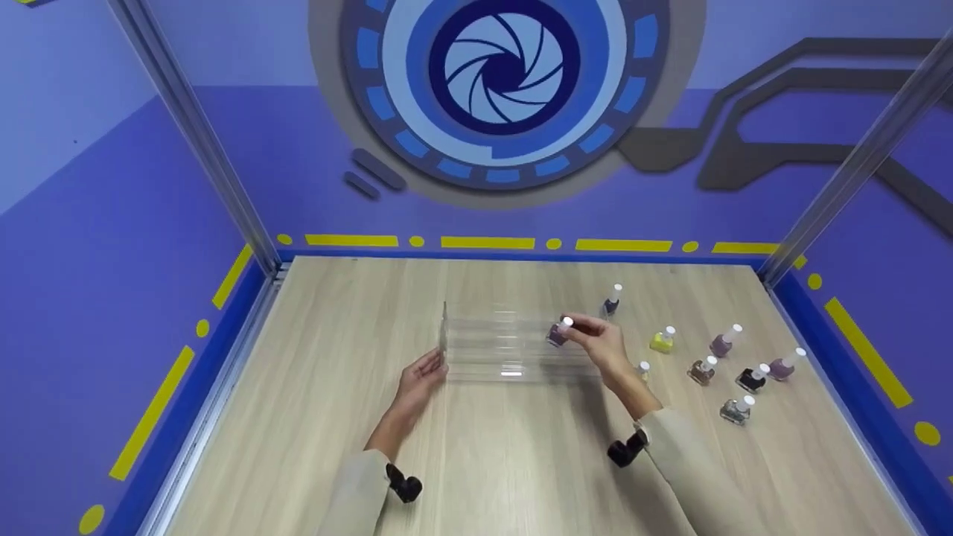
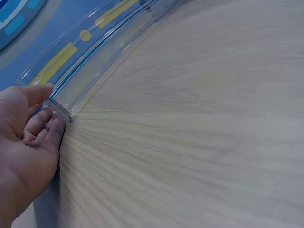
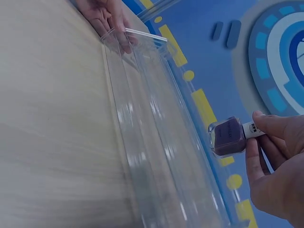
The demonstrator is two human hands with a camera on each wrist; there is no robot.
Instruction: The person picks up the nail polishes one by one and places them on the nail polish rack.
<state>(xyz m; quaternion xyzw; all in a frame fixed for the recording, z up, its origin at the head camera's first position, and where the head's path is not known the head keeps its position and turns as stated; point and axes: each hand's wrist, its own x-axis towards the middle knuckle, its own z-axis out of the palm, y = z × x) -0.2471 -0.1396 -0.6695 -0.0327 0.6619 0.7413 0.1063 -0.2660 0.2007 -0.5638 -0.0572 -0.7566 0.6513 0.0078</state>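
Note:
A clear stepped acrylic display rack (image 1: 484, 346) stands on the wooden table. My left hand (image 1: 418, 383) grips the upright panel at its left end, thumb on one side and fingers curled on the other, as the left wrist view shows. My right hand (image 1: 607, 348) pinches a purple nail polish bottle (image 3: 229, 137) by its white cap (image 3: 253, 130) between thumb and fingers. That bottle is held tilted above the right part of the rack. The right hand and forearm partly hide the rack's right end.
Right of the rack stand several nail polish bottles with white caps: a yellow one (image 1: 661, 341), a brown one (image 1: 701, 371), a black one (image 1: 752, 380), a glittery grey one (image 1: 736, 411) and purple ones (image 1: 721, 344). A dark bottle (image 1: 611, 304) stands farther back. Walls border the table (image 1: 506, 461).

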